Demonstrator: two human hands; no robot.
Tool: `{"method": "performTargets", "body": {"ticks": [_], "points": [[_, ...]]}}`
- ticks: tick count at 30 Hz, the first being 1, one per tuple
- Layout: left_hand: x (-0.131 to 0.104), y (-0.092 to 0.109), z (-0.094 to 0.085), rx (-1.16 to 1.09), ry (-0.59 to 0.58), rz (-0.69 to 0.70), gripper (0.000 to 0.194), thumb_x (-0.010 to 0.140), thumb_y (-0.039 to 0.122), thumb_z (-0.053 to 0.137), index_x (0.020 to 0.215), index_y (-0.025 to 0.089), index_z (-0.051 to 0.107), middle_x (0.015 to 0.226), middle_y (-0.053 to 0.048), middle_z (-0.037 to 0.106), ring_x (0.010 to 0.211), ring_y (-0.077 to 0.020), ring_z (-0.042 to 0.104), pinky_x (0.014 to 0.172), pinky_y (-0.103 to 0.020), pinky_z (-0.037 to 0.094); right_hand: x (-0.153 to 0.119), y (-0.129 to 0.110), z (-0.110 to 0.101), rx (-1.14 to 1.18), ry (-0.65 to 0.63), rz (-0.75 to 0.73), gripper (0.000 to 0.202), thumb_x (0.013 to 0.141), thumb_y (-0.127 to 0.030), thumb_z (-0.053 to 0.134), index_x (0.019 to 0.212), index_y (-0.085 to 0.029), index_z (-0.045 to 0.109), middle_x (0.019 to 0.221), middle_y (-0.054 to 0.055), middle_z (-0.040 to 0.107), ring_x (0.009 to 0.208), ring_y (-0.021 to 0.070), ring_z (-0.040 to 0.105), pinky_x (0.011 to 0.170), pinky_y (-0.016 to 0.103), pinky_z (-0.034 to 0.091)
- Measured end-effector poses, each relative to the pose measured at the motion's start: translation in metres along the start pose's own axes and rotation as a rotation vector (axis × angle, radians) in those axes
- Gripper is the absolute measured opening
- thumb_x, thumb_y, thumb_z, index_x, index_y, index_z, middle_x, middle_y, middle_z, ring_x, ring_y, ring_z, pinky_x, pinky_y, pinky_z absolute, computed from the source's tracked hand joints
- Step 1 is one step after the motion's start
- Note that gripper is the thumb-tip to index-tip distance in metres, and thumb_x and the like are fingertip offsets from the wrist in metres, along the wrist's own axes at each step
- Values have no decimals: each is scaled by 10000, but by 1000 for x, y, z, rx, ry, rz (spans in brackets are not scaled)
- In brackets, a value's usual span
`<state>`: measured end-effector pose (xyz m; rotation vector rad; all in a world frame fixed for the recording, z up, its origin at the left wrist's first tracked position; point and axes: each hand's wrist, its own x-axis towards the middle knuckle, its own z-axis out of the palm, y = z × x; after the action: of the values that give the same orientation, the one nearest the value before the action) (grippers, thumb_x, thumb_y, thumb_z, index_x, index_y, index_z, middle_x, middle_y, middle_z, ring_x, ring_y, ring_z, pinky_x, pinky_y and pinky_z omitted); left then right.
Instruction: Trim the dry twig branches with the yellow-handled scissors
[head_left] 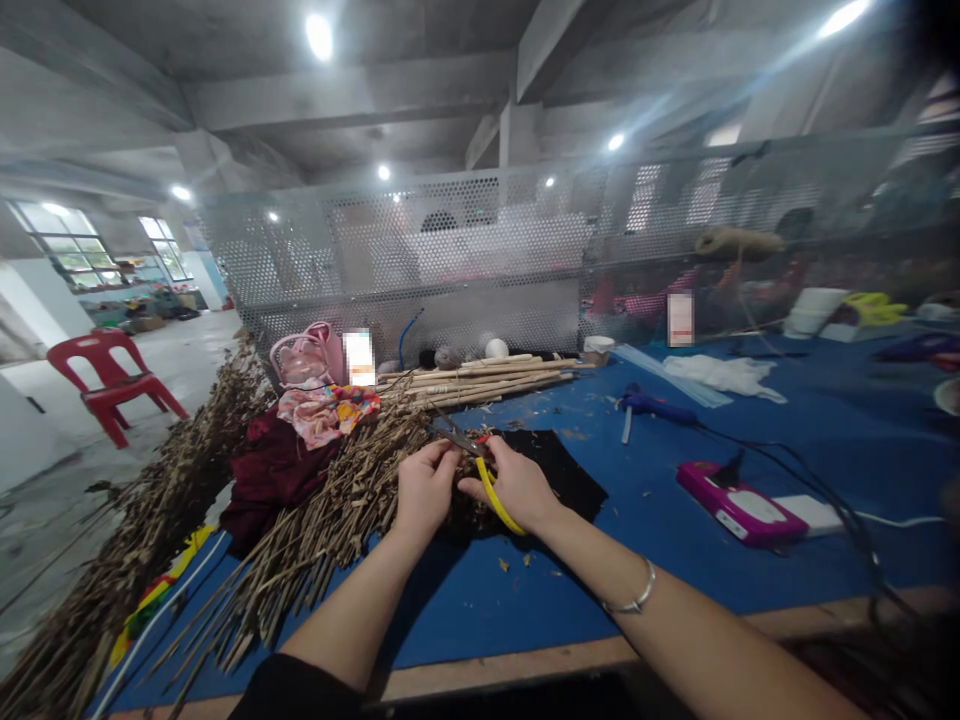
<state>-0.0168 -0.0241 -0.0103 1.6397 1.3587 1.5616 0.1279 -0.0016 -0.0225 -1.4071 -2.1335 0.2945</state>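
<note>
My right hand [521, 480] is closed round a pair of scissors [495, 497] with yellow and red on the handles. The metal blades point up and to the left, just above the fingertips of my left hand [426, 490]. The left hand's fingers are pinched together among bits of dried plant; what they hold is too small to make out. To the left and behind that hand spreads a heap of dried brown stalks [330, 510]. Under and behind the right hand lies a black cloth [574, 475], with loose scraps on it.
Across the blue table [645, 570] lie a pink power strip [739, 502] with dark cables, a hot glue gun [656, 404] and pale sticks [487, 382] along the back. A dark red cloth [274, 480] sits left. A perforated metal screen [465, 235] stands behind; a red chair [112, 380] is beyond.
</note>
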Motion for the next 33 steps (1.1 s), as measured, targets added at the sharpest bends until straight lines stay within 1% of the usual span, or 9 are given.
{"method": "performTargets", "body": {"ticks": [4,8,11,14,16,18,24,29,33], "points": [[0,1,0,27,2,-17,243,768,301,487,751,130,658,646,-16,643,600,-126,565,573,-207,422,0,-1,-3,-44,-12,32,458,675,-564,574,949,-214,466,772,31,622,701,187,596,543,226,304],[0,-2,1,6,2,-37,269,768,348,481,728,137,644,613,-4,618,566,-113,539,530,-192,408,1,0,-3,-102,-6,56,446,667,-604,553,884,-221,484,745,30,626,699,204,599,528,233,291],[1,-4,1,-12,18,-52,272,760,350,486,733,132,647,598,-3,605,538,-104,519,504,-186,399,2,0,-1,-106,-6,63,485,654,-612,561,923,-217,479,780,40,628,721,211,601,550,238,309],[2,-3,1,-50,26,-79,262,750,329,495,767,123,656,599,-11,604,507,-99,503,484,-189,398,2,0,0,-63,2,27,537,646,-609,572,988,-210,460,857,54,621,789,213,598,600,240,337],[2,-2,1,-77,25,-100,255,743,315,501,784,120,660,600,-16,607,491,-99,498,472,-192,398,1,1,0,-37,-3,7,533,652,-605,569,991,-209,457,883,56,617,814,212,595,615,238,344],[2,0,1,-81,19,-108,246,738,311,509,771,120,661,587,-14,603,480,-97,494,464,-192,399,1,1,0,-27,-14,3,505,670,-594,559,983,-212,456,861,48,621,790,207,599,603,235,341],[2,-1,0,-97,0,-121,287,745,364,505,791,121,650,651,-38,630,584,-132,565,501,-202,443,3,2,0,-28,-6,29,414,701,-540,562,930,-213,452,796,33,626,729,188,603,551,221,314],[2,-6,1,-37,-21,-66,306,763,397,485,783,133,638,639,-28,623,562,-124,553,517,-206,433,3,1,0,-5,2,65,367,717,-514,558,898,-213,451,783,28,618,709,188,600,537,216,301],[1,-3,0,59,-16,0,288,779,369,469,729,143,640,619,-12,611,549,-112,523,535,-199,403,3,1,0,-21,10,57,404,698,-540,564,903,-213,444,777,34,614,691,186,592,528,217,292]]}}
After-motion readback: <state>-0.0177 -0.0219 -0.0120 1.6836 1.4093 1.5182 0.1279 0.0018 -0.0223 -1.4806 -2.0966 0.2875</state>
